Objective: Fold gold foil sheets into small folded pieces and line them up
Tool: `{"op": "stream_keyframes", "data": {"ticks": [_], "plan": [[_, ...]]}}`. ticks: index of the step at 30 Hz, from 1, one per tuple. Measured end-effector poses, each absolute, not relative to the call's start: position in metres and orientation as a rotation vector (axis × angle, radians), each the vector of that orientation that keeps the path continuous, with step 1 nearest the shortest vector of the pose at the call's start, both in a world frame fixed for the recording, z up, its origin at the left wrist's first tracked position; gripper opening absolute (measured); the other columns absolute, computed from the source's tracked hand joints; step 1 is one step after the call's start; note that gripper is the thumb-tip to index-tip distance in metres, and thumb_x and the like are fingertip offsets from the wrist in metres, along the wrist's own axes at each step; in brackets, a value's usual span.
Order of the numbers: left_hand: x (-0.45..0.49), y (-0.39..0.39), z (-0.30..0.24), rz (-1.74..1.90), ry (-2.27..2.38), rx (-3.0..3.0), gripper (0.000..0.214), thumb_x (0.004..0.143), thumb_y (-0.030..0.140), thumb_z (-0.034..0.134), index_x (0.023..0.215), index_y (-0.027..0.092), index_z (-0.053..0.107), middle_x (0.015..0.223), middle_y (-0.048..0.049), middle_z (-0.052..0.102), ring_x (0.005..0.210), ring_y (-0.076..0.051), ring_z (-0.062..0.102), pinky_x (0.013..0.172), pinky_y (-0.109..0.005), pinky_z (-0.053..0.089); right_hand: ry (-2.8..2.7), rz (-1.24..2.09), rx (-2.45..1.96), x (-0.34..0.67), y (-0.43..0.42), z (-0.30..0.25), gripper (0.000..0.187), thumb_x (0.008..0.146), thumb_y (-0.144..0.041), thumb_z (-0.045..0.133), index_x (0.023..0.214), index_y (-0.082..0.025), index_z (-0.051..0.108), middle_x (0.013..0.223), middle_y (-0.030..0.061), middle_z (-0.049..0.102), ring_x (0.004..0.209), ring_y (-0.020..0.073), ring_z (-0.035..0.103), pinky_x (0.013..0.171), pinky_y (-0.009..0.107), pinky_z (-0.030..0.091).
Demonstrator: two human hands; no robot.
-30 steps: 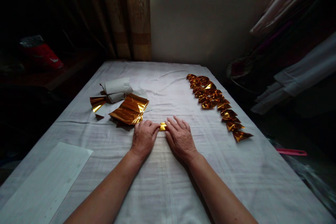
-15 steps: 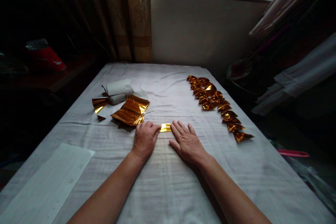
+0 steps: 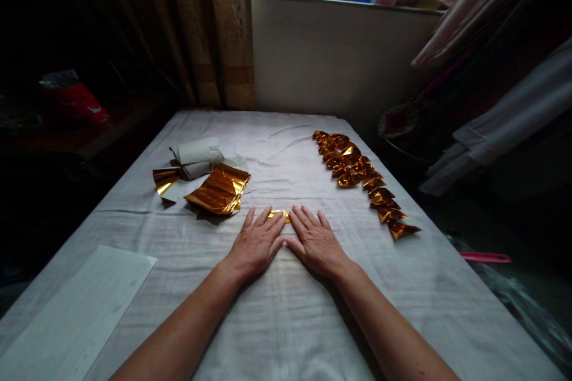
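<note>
A small folded strip of gold foil paper (image 3: pixel 279 215) lies flat on the cloth-covered table, partly hidden under my fingers. My left hand (image 3: pixel 257 244) rests palm down with fingers spread, its fingertips over the strip's left part. My right hand (image 3: pixel 316 238) lies flat too, fingertips on the strip's right end. The two thumbs nearly meet just below it. Left of my hands sits a stack of gold foil sheets (image 3: pixel 218 189). Along the right side run rows of folded gold foil pieces (image 3: pixel 348 162).
Behind the stack lie a white paper roll (image 3: pixel 199 152) and a curled gold scrap (image 3: pixel 166 178). A white sheet (image 3: pixel 84 309) is at the near left of the table (image 3: pixel 277 321). Clothes (image 3: pixel 496 125) hang at the right, and a curtain (image 3: pixel 223 30) stands behind.
My left hand has gone from pinching the strip's left end to lying flat with fingers spread over it. The right hand stays flat. The view has shifted slightly.
</note>
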State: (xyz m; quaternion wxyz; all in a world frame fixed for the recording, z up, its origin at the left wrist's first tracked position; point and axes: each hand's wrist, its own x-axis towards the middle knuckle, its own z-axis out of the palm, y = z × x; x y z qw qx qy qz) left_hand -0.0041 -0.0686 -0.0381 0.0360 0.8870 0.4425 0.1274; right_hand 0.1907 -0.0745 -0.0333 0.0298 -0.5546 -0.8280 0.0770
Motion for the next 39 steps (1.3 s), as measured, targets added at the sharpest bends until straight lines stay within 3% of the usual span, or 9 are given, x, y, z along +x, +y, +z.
{"op": "stream_keyframes", "data": {"ticks": [15, 21, 27, 39], "plan": [[-0.035, -0.082, -0.042, 0.286, 1.504, 2.675, 0.050, 0.100, 0.043, 0.039, 0.147, 0.027, 0.041, 0.150, -0.0057, 0.048, 0.144, -0.028, 0.034, 0.119, -0.056, 0.015, -2.540, 0.248, -1.731, 0.191, -0.074, -0.036, 0.062, 0.099, -0.051, 0.035, 0.152, -0.019, 0.033, 0.160, 0.0084, 0.026, 0.148, 0.0257, 0.022, 0.119, 0.052, 0.015], [-0.049, -0.086, -0.038, 0.311, 1.508, 2.693, 0.047, 0.099, 0.041, 0.042, 0.143, 0.027, 0.047, 0.147, -0.0046, 0.052, 0.141, -0.030, 0.037, 0.117, -0.057, 0.019, -2.543, 0.217, -1.738, 0.190, -0.075, -0.034, 0.061, 0.099, -0.050, 0.035, 0.152, -0.019, 0.034, 0.159, 0.0084, 0.027, 0.148, 0.0252, 0.023, 0.119, 0.052, 0.016], [-0.024, -0.083, -0.021, 0.392, 1.604, 2.713, 0.038, 0.094, 0.034, 0.053, 0.129, 0.020, 0.060, 0.134, -0.0103, 0.062, 0.133, -0.031, 0.048, 0.115, -0.055, 0.027, -2.541, 0.204, -1.739, 0.191, -0.075, -0.037, 0.061, 0.099, -0.051, 0.035, 0.152, -0.020, 0.033, 0.159, 0.0083, 0.027, 0.148, 0.0257, 0.023, 0.119, 0.052, 0.016], [-0.009, -0.079, -0.042, 0.332, 1.489, 2.717, 0.050, 0.100, 0.043, 0.039, 0.145, 0.021, 0.044, 0.149, -0.0096, 0.048, 0.140, -0.025, 0.041, 0.119, -0.052, 0.020, -2.533, 0.189, -1.715, 0.191, -0.075, -0.039, 0.059, 0.100, -0.050, 0.035, 0.151, -0.021, 0.035, 0.159, 0.0081, 0.028, 0.148, 0.0252, 0.025, 0.119, 0.052, 0.017]]}}
